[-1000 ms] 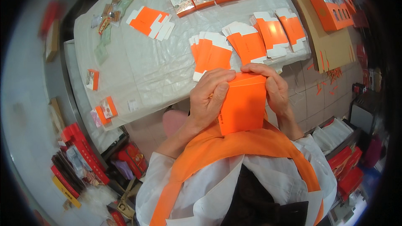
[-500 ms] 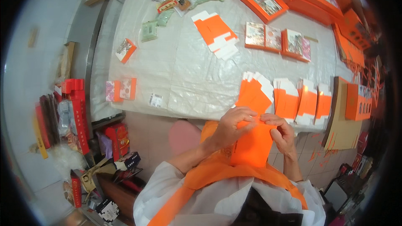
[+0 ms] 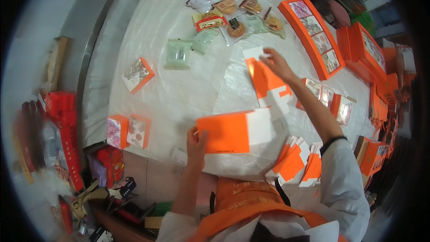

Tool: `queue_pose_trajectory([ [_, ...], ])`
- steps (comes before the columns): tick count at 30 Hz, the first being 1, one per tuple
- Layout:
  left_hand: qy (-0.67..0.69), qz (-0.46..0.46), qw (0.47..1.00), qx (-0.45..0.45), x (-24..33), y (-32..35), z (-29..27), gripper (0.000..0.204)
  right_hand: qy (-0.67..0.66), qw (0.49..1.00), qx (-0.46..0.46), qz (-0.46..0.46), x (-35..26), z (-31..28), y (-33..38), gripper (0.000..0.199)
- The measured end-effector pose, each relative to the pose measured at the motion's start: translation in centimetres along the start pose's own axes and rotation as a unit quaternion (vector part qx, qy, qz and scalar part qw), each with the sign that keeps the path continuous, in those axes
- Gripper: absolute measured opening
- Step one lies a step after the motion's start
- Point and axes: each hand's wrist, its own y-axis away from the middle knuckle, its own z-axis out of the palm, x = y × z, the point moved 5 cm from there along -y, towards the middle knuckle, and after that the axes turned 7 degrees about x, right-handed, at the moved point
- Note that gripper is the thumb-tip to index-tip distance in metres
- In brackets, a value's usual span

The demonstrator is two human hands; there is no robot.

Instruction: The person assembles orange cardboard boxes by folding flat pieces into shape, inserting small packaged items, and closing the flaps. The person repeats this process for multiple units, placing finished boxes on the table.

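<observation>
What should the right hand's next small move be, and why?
Probably to pinch the edge of the flat orange blank: the right hand is over it, contact unclear, with nothing visible in its grasp, while the left hand grips the orange-and-white carton by its left edge.

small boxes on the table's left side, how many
3: one grey-topped box by itself, then a pink-topped box and a beige-topped box side by side at the near left corner of the table; none seem hidden.

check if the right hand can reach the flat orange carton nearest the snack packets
Likely yes: the right hand is at the far end of the flat orange carton, with nothing visible blocking it.
</observation>
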Motion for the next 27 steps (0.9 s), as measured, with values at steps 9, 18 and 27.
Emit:
queue_pose_trajectory([
  [9, 0.117, -0.02, 0.985, 0.126, -4.7, -2.5, -3.7, 0.05, -0.041, 0.984, 0.0, 0.174, 3.4, 7.0, -15.2, 0.035],
  [18, 0.132, 0.083, 0.984, 0.09, -3.3, -2.1, 3.5, 0.054, -0.374, 0.919, 0.101, 0.073, -1.0, -5.8, 5.3, 0.009],
  [27, 0.123, 0.151, 0.979, -0.054, -5.8, 10.7, 14.3, 0.048, -0.157, 0.97, 0.167, -0.082, 1.2, -16.8, 26.6, 0.008],
])
